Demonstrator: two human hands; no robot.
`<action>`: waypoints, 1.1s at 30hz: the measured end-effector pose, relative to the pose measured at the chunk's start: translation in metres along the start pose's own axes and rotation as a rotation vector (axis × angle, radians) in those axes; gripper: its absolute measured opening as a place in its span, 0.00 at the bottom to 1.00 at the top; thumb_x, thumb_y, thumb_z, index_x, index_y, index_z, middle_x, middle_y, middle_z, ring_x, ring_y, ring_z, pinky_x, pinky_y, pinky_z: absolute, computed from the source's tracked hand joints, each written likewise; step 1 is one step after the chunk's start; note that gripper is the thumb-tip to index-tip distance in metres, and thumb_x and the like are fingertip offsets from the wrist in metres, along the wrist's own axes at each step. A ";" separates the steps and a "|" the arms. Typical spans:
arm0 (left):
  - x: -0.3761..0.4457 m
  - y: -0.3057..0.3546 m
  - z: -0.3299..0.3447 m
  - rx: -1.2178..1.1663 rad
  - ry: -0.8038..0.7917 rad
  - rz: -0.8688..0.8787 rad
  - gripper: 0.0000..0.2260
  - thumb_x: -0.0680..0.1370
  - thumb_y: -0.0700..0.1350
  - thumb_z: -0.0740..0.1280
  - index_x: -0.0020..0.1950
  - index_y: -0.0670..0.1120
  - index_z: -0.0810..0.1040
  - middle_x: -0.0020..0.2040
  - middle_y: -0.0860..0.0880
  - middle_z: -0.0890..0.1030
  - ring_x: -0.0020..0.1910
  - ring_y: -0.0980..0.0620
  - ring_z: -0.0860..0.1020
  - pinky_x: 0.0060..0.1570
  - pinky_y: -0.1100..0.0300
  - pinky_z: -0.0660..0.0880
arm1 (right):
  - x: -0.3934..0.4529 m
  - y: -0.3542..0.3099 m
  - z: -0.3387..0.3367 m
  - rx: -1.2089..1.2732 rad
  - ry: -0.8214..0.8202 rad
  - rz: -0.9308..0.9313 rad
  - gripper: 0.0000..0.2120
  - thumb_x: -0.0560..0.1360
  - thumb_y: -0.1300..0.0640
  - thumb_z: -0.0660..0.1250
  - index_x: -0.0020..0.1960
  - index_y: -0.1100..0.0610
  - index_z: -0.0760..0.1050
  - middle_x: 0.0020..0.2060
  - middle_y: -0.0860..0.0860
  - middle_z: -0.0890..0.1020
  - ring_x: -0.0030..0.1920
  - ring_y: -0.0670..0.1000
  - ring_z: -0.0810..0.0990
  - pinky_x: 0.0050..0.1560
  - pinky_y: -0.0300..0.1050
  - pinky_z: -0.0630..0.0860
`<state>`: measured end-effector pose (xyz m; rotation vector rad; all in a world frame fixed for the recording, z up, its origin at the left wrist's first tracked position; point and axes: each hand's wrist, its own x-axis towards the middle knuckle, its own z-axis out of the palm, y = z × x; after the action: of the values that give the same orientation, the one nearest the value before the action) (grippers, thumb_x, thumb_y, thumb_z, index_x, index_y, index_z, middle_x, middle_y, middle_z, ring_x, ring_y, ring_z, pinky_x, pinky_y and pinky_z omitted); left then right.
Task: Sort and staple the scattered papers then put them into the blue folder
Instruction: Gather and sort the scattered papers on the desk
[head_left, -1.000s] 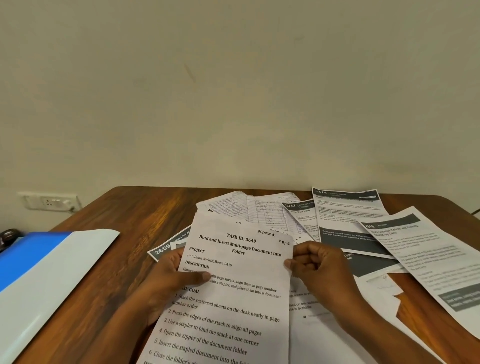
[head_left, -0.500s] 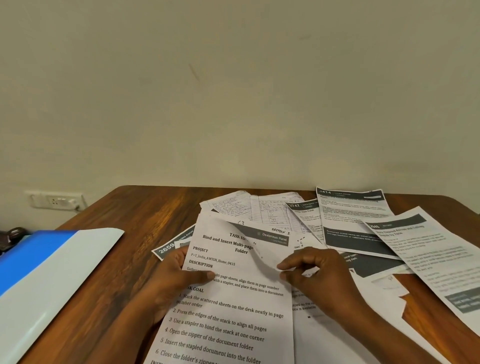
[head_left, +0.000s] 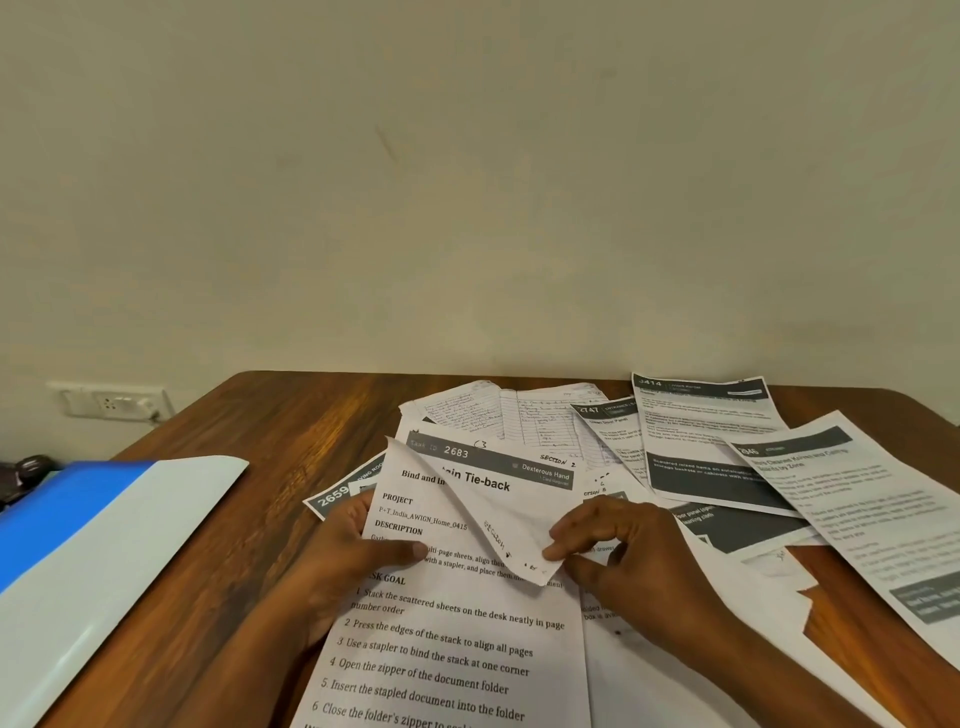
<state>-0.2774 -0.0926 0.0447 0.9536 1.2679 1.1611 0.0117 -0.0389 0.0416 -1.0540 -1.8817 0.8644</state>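
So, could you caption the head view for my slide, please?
Right hand peels back the top sheet's corner; left hand steadies it.

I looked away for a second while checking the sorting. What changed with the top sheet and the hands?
The right hand has peeled the top sheet's upper right corner down toward the person, uncovering the sheet headed 2683 beneath. The left hand still pinches the sheet's left edge. The blue folder and the scattered papers stayed put.
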 end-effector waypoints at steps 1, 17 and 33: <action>0.000 0.000 0.000 -0.001 -0.001 0.000 0.22 0.74 0.28 0.73 0.66 0.39 0.77 0.57 0.35 0.86 0.53 0.32 0.86 0.47 0.41 0.85 | 0.000 0.000 0.000 0.000 -0.003 -0.001 0.17 0.67 0.70 0.81 0.38 0.47 0.89 0.43 0.41 0.87 0.45 0.44 0.85 0.38 0.27 0.71; -0.001 0.001 0.002 -0.020 -0.038 0.011 0.23 0.74 0.26 0.71 0.67 0.39 0.78 0.58 0.34 0.85 0.53 0.32 0.86 0.44 0.43 0.86 | 0.009 0.002 -0.009 0.275 0.137 0.383 0.08 0.74 0.66 0.77 0.49 0.56 0.82 0.37 0.62 0.86 0.31 0.48 0.83 0.27 0.34 0.74; -0.004 0.005 -0.001 -0.075 -0.027 -0.045 0.25 0.73 0.28 0.73 0.69 0.39 0.76 0.59 0.34 0.85 0.54 0.30 0.85 0.44 0.40 0.86 | 0.008 0.003 -0.004 0.201 0.107 0.407 0.09 0.73 0.67 0.77 0.49 0.58 0.83 0.33 0.57 0.86 0.30 0.49 0.84 0.28 0.38 0.75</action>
<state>-0.2788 -0.0955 0.0502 0.8786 1.2101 1.1496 0.0138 -0.0294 0.0433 -1.3496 -1.4783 1.1748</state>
